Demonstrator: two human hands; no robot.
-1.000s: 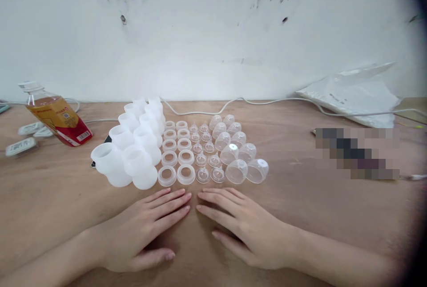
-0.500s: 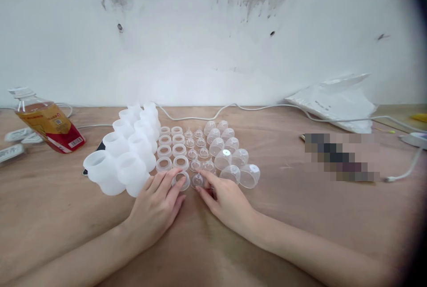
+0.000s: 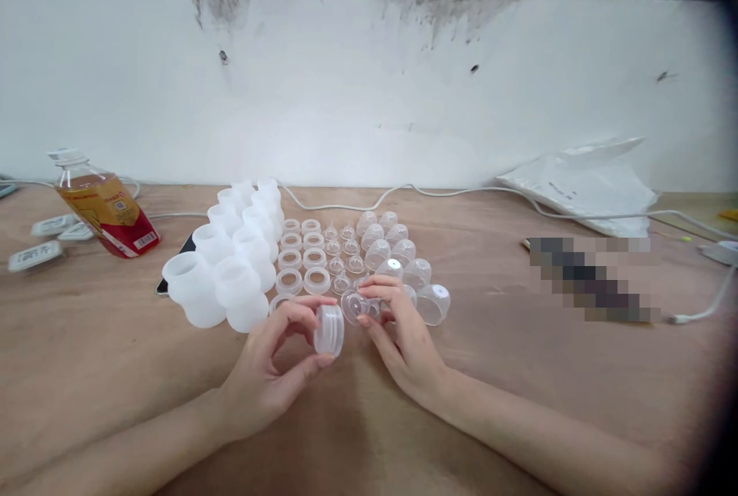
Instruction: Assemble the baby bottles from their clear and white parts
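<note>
Between thumb and fingers, my left hand (image 3: 277, 361) grips a translucent screw ring (image 3: 329, 331), raised off the table and turned on edge. My right hand (image 3: 403, 334) pinches a clear bottle nipple (image 3: 353, 307), tilted with its wide base toward the ring. The two parts are close but apart. Beyond my hands lie rows of more screw rings (image 3: 289, 281) and clear nipples (image 3: 340, 284). Clear dome caps (image 3: 433, 304) stand in rows to the right, some hidden behind my right hand. At left are rows of frosted white bottles (image 3: 193, 288) with open tops.
A drink bottle (image 3: 112, 211) with a red and yellow label stands at the left, near small white packs (image 3: 35, 255). A white cable (image 3: 397, 188) runs along the wall. At right are a plastic bag (image 3: 582, 184) and a blurred-out flat object (image 3: 588, 281).
My left hand has lifted the nearest screw ring off the table and turned it on edge. My right hand has picked up a nipple and tipped it toward the ring. The view has shifted slightly.
</note>
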